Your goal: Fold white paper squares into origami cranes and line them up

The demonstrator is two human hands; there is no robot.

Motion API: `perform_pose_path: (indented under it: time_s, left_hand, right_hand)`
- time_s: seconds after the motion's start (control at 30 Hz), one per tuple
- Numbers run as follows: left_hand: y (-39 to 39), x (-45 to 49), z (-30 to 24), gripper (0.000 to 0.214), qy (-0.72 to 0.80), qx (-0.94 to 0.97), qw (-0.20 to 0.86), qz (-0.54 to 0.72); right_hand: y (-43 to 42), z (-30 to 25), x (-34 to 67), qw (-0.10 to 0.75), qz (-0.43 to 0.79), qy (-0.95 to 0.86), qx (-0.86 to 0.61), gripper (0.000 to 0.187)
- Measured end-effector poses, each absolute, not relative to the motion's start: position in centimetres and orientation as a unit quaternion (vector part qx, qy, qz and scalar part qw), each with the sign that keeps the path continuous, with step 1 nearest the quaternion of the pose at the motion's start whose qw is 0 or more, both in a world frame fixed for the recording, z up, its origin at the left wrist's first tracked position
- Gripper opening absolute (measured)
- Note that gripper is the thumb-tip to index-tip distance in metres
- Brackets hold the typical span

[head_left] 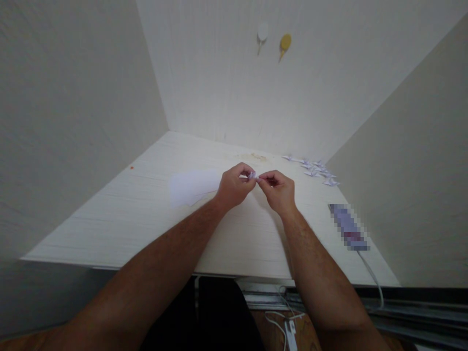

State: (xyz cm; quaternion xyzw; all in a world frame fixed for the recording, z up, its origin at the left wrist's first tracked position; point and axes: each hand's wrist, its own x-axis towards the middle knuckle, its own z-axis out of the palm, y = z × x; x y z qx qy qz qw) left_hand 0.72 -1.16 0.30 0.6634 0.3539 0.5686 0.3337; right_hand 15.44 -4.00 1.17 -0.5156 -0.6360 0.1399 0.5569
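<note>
Past the table's [237, 248] front edge, the left hand [232, 189] pinches a small white paper piece [251, 175], while the right hand [281, 192] has its fingertips drawn narrow at the near-touching end – apparently gripping its tip, though the contact is tiny. The step in hand looks like fine shaping or creasing, so the next move calls for light, steady fingertips; beside the left hand lies a white sheet [190, 187], and farther back on the right – folded paper pieces [312, 173].

head view | from above tabletop [237, 248] | forward-down | hands [234, 187] fairly near
</note>
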Motion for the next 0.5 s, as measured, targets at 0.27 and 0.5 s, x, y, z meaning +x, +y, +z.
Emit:
perform_pose_path:
  time_s: [0.27, 0.5]
  left_hand:
    - [-1.28, 0.64, 0.45, 0.009, 0.331, 0.679, 0.325, 0.569]
    - [-1.24, 0.45, 0.56, 0.009, 0.324, 0.671, 0.380, 0.548]
  right_hand:
    - [-4.06, 1.20, 15.29, 0.555, 0.178, -0.626, -0.518, 0.012]
    - [-4.19, 1.43, 15.15, 0.558, 0.220, -0.620, -0.506, 0.013]
